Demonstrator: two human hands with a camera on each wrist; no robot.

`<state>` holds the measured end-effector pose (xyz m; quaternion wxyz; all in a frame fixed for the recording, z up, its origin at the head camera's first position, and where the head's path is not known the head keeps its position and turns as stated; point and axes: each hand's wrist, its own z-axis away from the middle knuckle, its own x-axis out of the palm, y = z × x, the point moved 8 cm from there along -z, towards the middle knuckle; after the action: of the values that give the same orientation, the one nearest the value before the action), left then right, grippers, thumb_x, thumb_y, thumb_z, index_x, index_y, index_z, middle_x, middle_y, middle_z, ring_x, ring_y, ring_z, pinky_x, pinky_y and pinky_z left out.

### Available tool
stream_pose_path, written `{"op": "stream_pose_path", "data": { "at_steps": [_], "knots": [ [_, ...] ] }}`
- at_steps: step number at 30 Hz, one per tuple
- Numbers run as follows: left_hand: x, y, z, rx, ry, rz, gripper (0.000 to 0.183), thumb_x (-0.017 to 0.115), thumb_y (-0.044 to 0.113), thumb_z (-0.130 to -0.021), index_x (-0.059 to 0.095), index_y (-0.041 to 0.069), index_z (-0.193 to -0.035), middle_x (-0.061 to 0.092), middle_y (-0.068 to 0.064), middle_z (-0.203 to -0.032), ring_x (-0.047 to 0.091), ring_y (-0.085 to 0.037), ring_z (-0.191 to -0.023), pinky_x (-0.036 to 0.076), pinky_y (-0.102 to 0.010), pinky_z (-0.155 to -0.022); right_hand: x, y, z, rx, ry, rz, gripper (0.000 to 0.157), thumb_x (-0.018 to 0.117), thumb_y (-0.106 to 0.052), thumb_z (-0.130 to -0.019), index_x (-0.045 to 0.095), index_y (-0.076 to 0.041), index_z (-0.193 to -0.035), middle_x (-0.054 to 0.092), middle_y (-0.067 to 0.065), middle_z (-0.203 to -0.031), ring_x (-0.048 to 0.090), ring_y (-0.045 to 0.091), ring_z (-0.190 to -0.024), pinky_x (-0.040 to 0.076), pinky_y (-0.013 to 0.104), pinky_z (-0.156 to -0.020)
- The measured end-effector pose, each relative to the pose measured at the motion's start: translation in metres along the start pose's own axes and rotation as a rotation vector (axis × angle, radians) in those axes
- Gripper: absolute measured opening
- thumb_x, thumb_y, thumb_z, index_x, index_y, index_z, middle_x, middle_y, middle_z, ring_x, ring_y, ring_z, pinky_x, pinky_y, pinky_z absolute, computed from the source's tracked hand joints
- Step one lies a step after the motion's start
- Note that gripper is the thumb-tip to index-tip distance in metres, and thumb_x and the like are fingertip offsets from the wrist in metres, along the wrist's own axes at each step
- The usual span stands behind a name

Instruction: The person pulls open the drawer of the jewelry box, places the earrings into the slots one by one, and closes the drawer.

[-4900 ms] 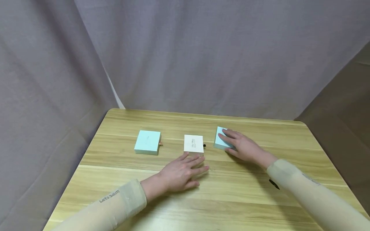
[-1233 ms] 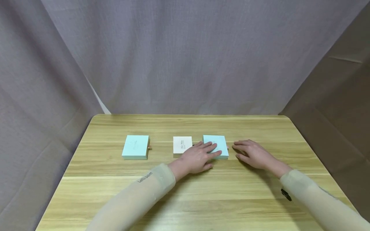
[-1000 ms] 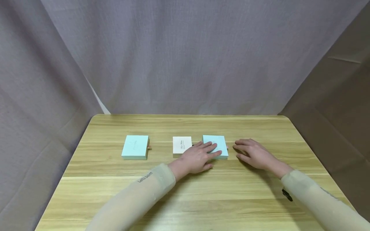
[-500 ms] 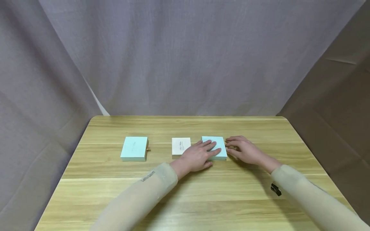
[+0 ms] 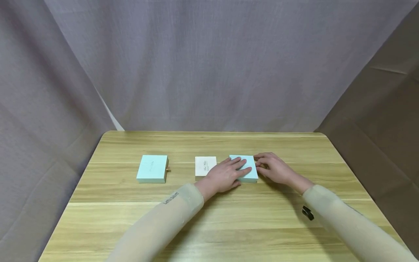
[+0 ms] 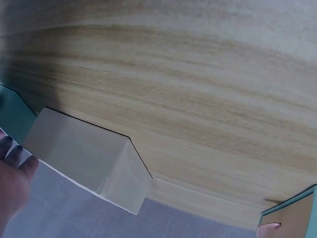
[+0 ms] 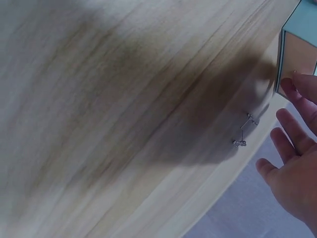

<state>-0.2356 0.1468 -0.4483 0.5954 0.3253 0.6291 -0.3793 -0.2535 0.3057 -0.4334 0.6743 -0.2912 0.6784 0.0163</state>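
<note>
My left hand (image 5: 226, 175) lies with spread fingers on top of the right-hand light turquoise drawer box (image 5: 250, 163). At that box's right end is my right hand (image 5: 275, 169). In the right wrist view, the thumb and index finger of the right hand (image 7: 297, 173) meet against the box's brown drawer front (image 7: 299, 52), pinching its small pull tab, which the fingertips mostly hide. The other fingers extend loosely. A smaller white box (image 5: 204, 166) with dark lettering sits under the left wrist, partly covered; its side (image 6: 79, 146) shows in the left wrist view.
Another turquoise drawer box (image 5: 152, 168) with a pinkish tab sits at the left on the wooden table (image 5: 98, 218). Two tiny silvery earrings (image 7: 239, 143) lie on the tabletop near the right hand. Grey curtains (image 5: 209, 65) rise behind the table.
Earlier the right hand held the right-hand box, then released it beside its right end; now it has moved left to the tab. The left hand shifted right onto that box.
</note>
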Motion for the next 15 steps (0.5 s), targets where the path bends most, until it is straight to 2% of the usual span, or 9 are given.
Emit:
{"op": "stream_pose_path", "data": {
  "at_steps": [7, 15],
  "knots": [
    [-0.0004, 0.0005, -0.0003, 0.014, -0.019, -0.049, 0.063, 0.054, 0.043, -0.112, 0.031, 0.033, -0.17, 0.03, -0.002, -0.175, 0.029, -0.023, -0.162, 0.031, -0.042, -0.13, 0.0024, 0.0017, -0.0028, 0.004, -0.006, 0.006, 0.016, 0.071, -0.003, -0.101, 0.074, -0.015, -0.091, 0.063, 0.028, -0.142, 0.054, 0.052, -0.134, 0.042, 0.071, -0.113],
    [0.0029, 0.0022, 0.0008, 0.067, -0.024, -0.14, 0.064, 0.051, 0.045, -0.113, 0.027, 0.036, -0.171, 0.028, -0.002, -0.176, 0.029, -0.022, -0.161, 0.034, -0.039, -0.129, 0.0051, 0.0034, -0.0049, -0.004, -0.007, 0.012, 0.018, 0.072, -0.003, -0.1, 0.073, -0.016, -0.089, 0.063, 0.028, -0.142, 0.053, 0.052, -0.134, 0.042, 0.071, -0.113]
  ]
}}
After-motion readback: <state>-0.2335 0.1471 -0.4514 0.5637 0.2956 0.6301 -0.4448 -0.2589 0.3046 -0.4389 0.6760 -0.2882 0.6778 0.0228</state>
